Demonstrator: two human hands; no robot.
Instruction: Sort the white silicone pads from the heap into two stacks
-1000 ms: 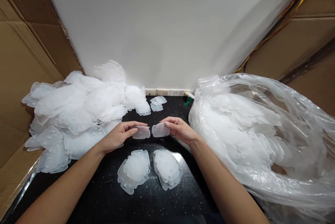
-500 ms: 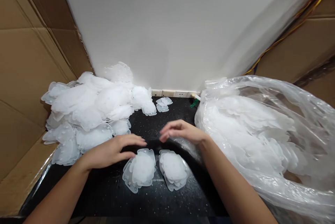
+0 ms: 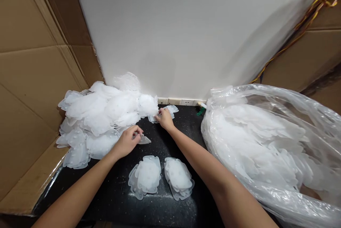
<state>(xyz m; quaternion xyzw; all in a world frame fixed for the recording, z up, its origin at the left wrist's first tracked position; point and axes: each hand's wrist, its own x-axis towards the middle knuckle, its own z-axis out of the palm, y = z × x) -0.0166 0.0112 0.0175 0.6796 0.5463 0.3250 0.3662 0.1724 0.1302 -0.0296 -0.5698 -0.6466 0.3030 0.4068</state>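
Observation:
My left hand [image 3: 129, 142] is closed on a thin translucent white plastic piece [image 3: 144, 139], which juts out to the right of the fingers, at the front right of a large heap of similar pieces [image 3: 97, 109]. Farther back, my right hand [image 3: 165, 118] reaches to the heap's right end, its fingertips pinched at the edge of a plastic piece [image 3: 152, 118] there. Just behind it lie a few loose pieces [image 3: 172, 109]. Nearer to me, two small stacks of the same pieces, a left stack [image 3: 148, 176] and a right stack [image 3: 180, 179], rest on the black tabletop [image 3: 157, 210].
A large clear plastic bag [image 3: 213, 125], filled with more white pieces, lies open on the right. Cardboard [image 3: 32, 78] stands along the left side. Power sockets [image 3: 188, 102] run along the foot of the white wall [image 3: 186, 36]. Twisted wires [image 3: 282, 48] hang at the upper right.
Both hands have moved away from the two stacks. The left has gone forward and taken a plastic piece; the right has reached forward and left to the heap's end. The view has shifted slightly.

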